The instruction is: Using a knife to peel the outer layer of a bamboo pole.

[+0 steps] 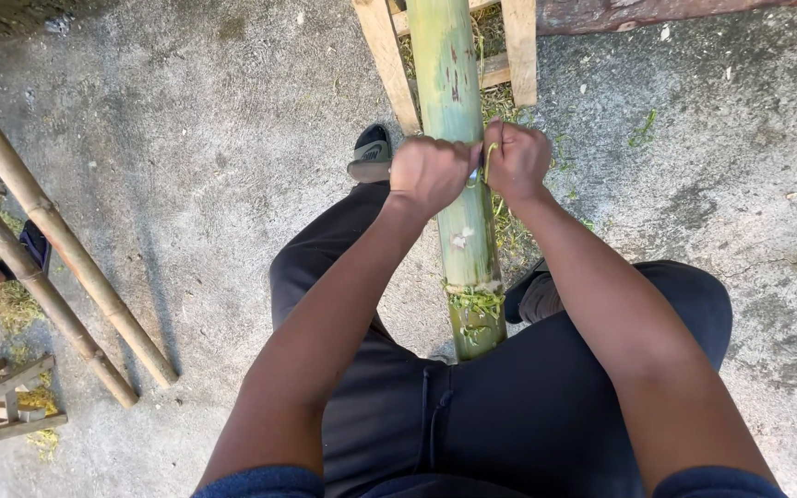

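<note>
A thick green bamboo pole runs from between my legs up to a wooden frame at the top. Both fists close on a scraping blade laid across the pole; only a sliver of metal shows between them. My left hand grips its left end, my right hand its right end. A thin green shaving curls up by the right hand. Below the hands the pole is paler, and green shavings bunch at a node near my lap.
Two dry tan bamboo poles lie slanted at the left on the concrete ground. Another person's foot in a dark sandal shows at the left edge. A small wooden frame lies bottom left. A log crosses top right.
</note>
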